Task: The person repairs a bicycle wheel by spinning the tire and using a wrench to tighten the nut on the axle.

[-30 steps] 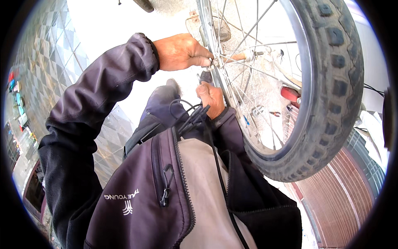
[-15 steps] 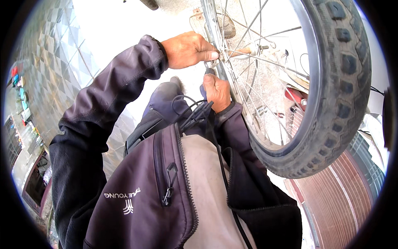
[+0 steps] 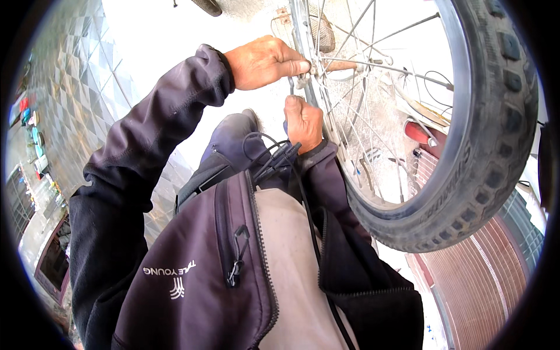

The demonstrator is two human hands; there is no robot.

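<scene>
My left hand (image 3: 265, 63) is closed at the near side of a spoked bicycle wheel (image 3: 461, 175), thumb and fingers pinching a small metal part (image 3: 301, 80) by the rim. What exactly lies under the thumb is hidden. Just below it, my right hand (image 3: 304, 124) is wrapped in a fist with the thumb on top. A thin metal shaft (image 3: 291, 86) rises from this fist towards the left fingers; the grip is covered, so the tool's kind does not show. Wheel spokes and rim stand directly right of both hands.
A brown mesh-like pedal-shaped object (image 3: 322, 34) lies beyond the wheel. Behind the spokes is a red object (image 3: 416, 132). Brown ribbed matting (image 3: 466, 280) is at lower right, patterned tiles (image 3: 96, 105) at left. Black cords (image 3: 274, 154) hang before my jacket.
The wheel appears slightly farther right, with its tyre's sidewall showing more. Both hands stay close together at the rim. The tool's dark end above my right fist is no longer visible.
</scene>
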